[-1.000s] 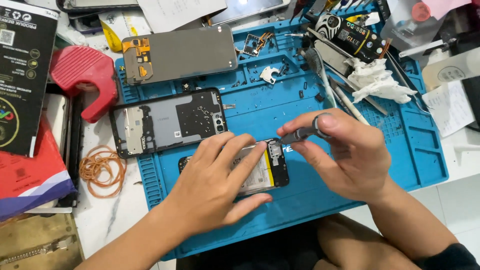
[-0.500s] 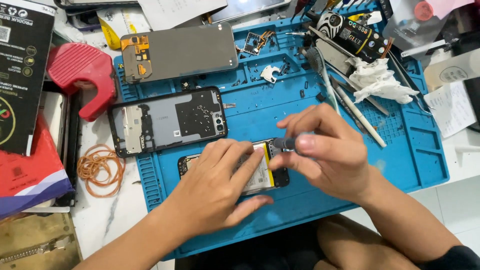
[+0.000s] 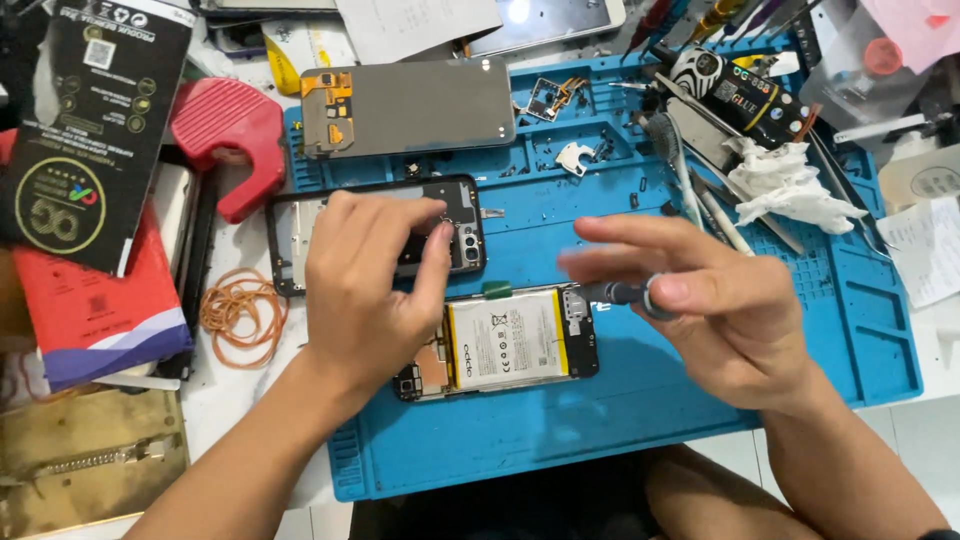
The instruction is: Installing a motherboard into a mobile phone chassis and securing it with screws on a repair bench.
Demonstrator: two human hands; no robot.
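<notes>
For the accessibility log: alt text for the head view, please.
Over a blue repair mat, the left hand reaches onto a black phone frame while the right hand holds a small screwdriver above an opened phone with exposed battery. Tools and parts lie around.

Single head-worn cam, looking steeply down and forward from the person's seat. Close range: blue repair mat point(image 3: 700, 400) fills most of frame, tabletop point(image 3: 240, 400) at left, both forearms entering from bottom edge.
</notes>
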